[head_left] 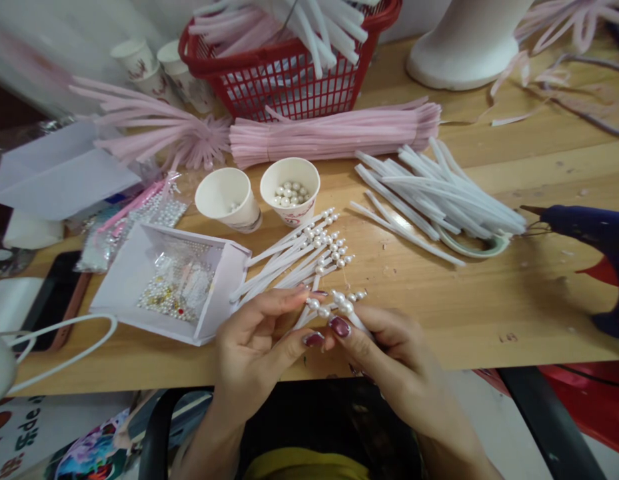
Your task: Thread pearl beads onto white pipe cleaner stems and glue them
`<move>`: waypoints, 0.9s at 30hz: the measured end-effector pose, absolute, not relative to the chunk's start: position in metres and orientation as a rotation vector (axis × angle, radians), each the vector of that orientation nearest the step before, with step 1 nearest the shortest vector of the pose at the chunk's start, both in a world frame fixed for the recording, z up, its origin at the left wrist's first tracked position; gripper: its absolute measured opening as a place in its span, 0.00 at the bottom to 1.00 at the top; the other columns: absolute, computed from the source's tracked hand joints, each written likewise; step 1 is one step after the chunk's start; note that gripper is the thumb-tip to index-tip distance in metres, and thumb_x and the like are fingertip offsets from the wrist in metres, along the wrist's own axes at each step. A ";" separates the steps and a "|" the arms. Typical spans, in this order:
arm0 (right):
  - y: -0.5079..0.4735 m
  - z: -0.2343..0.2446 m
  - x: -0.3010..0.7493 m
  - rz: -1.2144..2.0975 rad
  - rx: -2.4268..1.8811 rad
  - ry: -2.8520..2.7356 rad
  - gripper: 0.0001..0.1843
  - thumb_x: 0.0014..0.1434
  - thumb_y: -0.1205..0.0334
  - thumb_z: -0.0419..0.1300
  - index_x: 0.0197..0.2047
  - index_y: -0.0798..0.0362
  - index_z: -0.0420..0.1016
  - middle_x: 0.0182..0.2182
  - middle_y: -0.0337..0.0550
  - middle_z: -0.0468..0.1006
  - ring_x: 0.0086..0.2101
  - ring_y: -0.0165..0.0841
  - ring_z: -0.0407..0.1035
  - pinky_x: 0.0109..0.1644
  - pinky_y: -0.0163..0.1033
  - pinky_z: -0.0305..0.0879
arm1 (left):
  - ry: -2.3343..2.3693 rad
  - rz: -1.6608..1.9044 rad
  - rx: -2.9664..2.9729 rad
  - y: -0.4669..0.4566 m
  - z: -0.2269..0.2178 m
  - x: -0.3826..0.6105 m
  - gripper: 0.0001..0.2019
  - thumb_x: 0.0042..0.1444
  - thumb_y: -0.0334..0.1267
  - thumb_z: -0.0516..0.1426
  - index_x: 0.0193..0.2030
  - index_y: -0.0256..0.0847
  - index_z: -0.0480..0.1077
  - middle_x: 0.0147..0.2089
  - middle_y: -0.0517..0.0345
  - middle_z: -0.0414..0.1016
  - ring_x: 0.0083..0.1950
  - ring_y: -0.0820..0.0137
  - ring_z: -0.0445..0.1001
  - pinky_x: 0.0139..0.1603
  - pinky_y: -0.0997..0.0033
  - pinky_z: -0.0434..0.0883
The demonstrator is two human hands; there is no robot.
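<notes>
At the table's front edge, my right hand (396, 357) pinches white fuzzy stems tipped with pearl beads (343, 303), its thumb below the beads. My left hand (256, 347) is closed at the other side of the same beads, thumb and fingertips around the bead end. Parts of the stems are hidden by my fingers. Just beyond lie several finished-looking white stems with pearl beads (289, 257) at their tips, fanned out on the table. Behind these stand a paper cup of pearls (290, 170) and another paper cup (224, 190) with a few beads inside.
Left is a white box (219, 287) of small beads and a phone (56, 300). Pink pipe cleaners (334, 133) lie before a red basket (289, 87). White pipe cleaners (419, 190) rest on a tape roll (476, 247); a blue glue gun (589, 230) stands right.
</notes>
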State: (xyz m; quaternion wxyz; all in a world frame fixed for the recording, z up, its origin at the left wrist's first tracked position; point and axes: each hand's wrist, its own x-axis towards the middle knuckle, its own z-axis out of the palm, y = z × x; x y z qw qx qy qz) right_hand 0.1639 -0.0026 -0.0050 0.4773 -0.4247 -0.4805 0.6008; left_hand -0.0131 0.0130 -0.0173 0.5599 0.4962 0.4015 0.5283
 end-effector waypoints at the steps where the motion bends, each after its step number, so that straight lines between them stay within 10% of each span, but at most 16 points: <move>1: -0.003 -0.005 0.164 1.465 -1.040 -1.175 0.17 0.72 0.54 0.61 0.35 0.50 0.86 0.24 0.35 0.74 0.23 0.27 0.59 0.25 0.33 0.54 | 0.956 1.246 1.156 0.013 -0.017 -0.013 0.16 0.55 0.26 0.70 0.48 0.49 0.84 0.49 0.55 0.88 0.55 0.66 0.85 0.58 0.72 0.80; 12: -0.003 -0.009 0.163 1.486 -1.056 -1.197 0.15 0.73 0.52 0.60 0.44 0.51 0.84 0.28 0.37 0.73 0.25 0.28 0.58 0.26 0.34 0.54 | 1.015 1.289 1.261 0.016 -0.013 -0.009 0.10 0.65 0.30 0.64 0.43 0.50 0.84 0.46 0.58 0.86 0.52 0.68 0.83 0.57 0.69 0.81; 18: -0.002 -0.009 0.164 1.487 -1.042 -1.226 0.17 0.71 0.55 0.62 0.31 0.53 0.77 0.24 0.33 0.64 0.25 0.27 0.56 0.29 0.35 0.55 | 0.888 1.270 1.112 0.020 -0.016 -0.007 0.06 0.63 0.34 0.66 0.42 0.51 0.84 0.43 0.59 0.85 0.46 0.70 0.84 0.43 0.75 0.83; 27: -0.003 -0.008 0.166 1.518 -0.988 -1.184 0.13 0.72 0.59 0.62 0.36 0.53 0.83 0.21 0.29 0.60 0.21 0.24 0.50 0.29 0.34 0.57 | 0.970 1.254 1.255 0.019 -0.019 -0.010 0.05 0.63 0.33 0.65 0.39 0.48 0.84 0.43 0.57 0.79 0.48 0.69 0.79 0.50 0.74 0.80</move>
